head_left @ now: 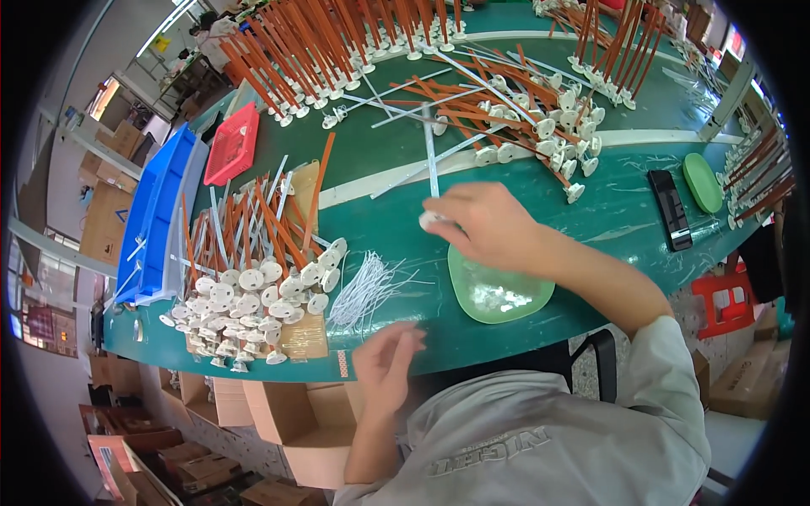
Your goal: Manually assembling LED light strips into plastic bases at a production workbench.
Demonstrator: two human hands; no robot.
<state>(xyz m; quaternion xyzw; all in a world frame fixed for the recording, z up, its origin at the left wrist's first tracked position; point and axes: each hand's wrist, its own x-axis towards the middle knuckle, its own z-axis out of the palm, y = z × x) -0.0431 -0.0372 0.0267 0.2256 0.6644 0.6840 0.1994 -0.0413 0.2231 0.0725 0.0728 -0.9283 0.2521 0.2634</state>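
Observation:
Over the middle of the green table point(396, 223), my right hand point(494, 223) is closed on a silver strip with a white round base. The base point(429, 220) shows at my fingertips, and the strip point(432, 160) points away from me. Slight blur softens that hand. My left hand point(384, 363) is at the table's near edge, fingers curled and thumb pressed in; whatever it may hold cannot be made out. Under my right wrist lies a light green dish point(498, 319) with small shiny pieces inside. Between it and the left pile lies a bundle of thin white ties point(367, 291).
Brown and silver strips with white bases point(249, 291) are heaped at left; another heap point(540, 118) lies at far right. Rows of brown strips point(321, 51) stand at the back. A blue bin point(160, 211), red basket point(232, 143), black phone point(669, 209) and green tray point(702, 183) surround the workspace.

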